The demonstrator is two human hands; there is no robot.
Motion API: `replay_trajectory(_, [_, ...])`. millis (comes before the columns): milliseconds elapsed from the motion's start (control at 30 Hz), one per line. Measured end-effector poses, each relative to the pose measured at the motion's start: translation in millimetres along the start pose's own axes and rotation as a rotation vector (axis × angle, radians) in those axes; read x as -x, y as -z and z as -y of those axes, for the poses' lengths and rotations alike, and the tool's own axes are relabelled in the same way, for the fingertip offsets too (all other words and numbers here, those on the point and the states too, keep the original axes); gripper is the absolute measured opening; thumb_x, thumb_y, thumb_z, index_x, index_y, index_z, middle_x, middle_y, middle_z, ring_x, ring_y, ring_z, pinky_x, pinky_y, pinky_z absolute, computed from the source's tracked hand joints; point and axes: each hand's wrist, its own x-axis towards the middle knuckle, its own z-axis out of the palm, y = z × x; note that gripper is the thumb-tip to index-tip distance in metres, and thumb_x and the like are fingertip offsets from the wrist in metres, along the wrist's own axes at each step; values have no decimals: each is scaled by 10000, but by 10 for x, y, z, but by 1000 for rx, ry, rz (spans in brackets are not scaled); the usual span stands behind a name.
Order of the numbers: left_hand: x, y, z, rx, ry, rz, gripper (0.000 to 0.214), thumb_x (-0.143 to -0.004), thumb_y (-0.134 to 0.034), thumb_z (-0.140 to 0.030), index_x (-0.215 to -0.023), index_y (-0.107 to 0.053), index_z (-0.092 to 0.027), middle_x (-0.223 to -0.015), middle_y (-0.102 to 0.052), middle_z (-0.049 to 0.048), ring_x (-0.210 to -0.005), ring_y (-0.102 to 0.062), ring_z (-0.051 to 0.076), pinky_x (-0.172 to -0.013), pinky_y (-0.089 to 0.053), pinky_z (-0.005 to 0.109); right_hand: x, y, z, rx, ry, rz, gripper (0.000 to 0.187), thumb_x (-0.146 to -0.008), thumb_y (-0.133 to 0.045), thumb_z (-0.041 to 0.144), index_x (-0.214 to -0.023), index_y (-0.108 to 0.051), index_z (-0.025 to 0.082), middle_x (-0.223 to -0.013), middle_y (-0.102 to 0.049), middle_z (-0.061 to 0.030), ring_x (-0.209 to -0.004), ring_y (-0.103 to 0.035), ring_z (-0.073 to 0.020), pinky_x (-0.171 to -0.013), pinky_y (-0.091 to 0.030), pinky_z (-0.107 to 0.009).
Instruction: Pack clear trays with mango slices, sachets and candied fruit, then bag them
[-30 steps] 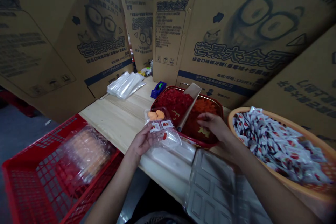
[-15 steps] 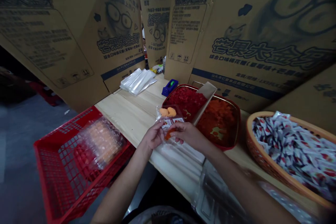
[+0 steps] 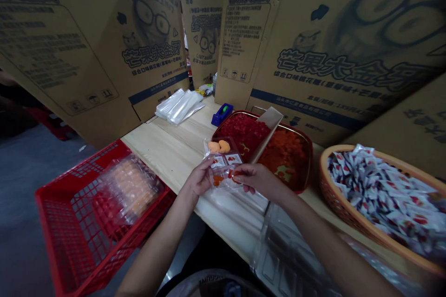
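My left hand (image 3: 200, 178) grips the edge of a clear plastic compartment tray (image 3: 223, 167), which holds two orange pieces (image 3: 219, 147), two small printed sachets and some orange-red bits. My right hand (image 3: 256, 181) is pinched at the tray's near side, with a few red-orange diced pieces (image 3: 237, 174) at its fingertips. Both hands hover above a red-rimmed tray (image 3: 299, 181) holding red diced pieces (image 3: 244, 132) and orange diced pieces (image 3: 284, 158), parted by a cardboard divider (image 3: 267, 132).
A wooden table (image 3: 163, 153) stands before upright printed cardboard sheets (image 3: 313, 74). On it are plastic bags (image 3: 179, 106), a blue tape dispenser (image 3: 222, 114) and a wicker basket (image 3: 334, 199) of sachets (image 3: 383, 199). A red crate (image 3: 59, 236) holds stacked packs (image 3: 128, 190).
My right hand has moved left from the diced pieces to the clear tray. More orange-red bits now show in its near compartment. The view has swung slightly.
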Motion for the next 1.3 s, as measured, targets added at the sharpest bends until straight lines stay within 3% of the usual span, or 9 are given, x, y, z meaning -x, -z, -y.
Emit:
replay_trajectory(233, [-5, 7, 1, -27, 18, 9, 316, -836, -472, -237, -1135, -506, -140, -927, -669, 121, -826, -651, 241, -742, -500, 388, -1, -31, 20, 23, -3, -18, 188, -688, -544, 260, -791, -634, 130, -434, -451, 74, -388, -381, -59, -395, -284, -187])
replay_trajectory(467, [-9, 41, 0, -54, -18, 20, 404, -816, -515, -251, -1205, -469, -154, -1025, -642, 129, -892, -634, 259, -800, -480, 430, 29, 108, -36, 161, 45, -209, 168, -719, -534, 277, -768, -643, 158, -456, -471, 65, -412, -387, -65, -419, -294, -192])
replay_trajectory(667, [-1, 40, -2, -40, -5, 21, 387, -822, -507, -244, -1200, -476, -167, -1017, -648, 126, -894, -635, 266, -788, -481, 428, 21, 94, -60, 129, -7, -204, 192, -758, -481, 261, -784, -640, 155, -502, -525, 35, -429, -462, -96, -444, -379, -214])
replay_trajectory(833, [-8, 47, 4, -20, -26, 7, 372, -810, -523, -225, -1177, -487, -178, -1023, -651, 107, -919, -628, 269, -820, -470, 442, 53, 251, -129, 532, 215, -411, 183, -779, -495, 233, -808, -672, 193, -729, -597, -22, -656, -555, -137, -618, -428, -246])
replay_trajectory(967, [-8, 37, 4, -8, -2, 1, 359, -816, -514, -238, -1165, -495, -152, -1008, -652, 120, -911, -630, 268, -813, -470, 442, 117, 290, -63, 895, 257, -685, 306, -733, -568, 157, -1033, -627, 179, -976, -554, -106, -896, -517, -226, -745, -415, -326])
replay_trajectory(1033, [-10, 33, 6, 9, 10, 2, 332, -813, -521, -236, -1134, -515, -151, -971, -661, 112, -873, -640, 250, -789, -481, 415, 112, 162, 8, 937, 346, -623, 265, -733, -591, 168, -992, -643, 177, -992, -537, -112, -923, -491, -236, -761, -406, -334])
replay_trajectory(1167, [-19, 36, 22, 35, 20, -15, 224, -824, -505, -238, -1011, -568, -132, -833, -675, 79, -692, -650, 184, -667, -503, 318, -10, -263, 78, 836, 515, -238, 124, -774, -572, 186, -850, -668, 202, -897, -549, -61, -875, -500, -185, -763, -391, -300])
replay_trajectory(1300, [-7, 46, 36, 43, -8, -31, 182, -837, -477, -203, -988, -570, -165, -775, -671, 33, -608, -631, 140, -607, -493, 264, -146, -459, 24, 720, 518, -149, 72, -741, -581, 127, -736, -635, 174, -840, -556, -35, -824, -513, -162, -737, -380, -283])
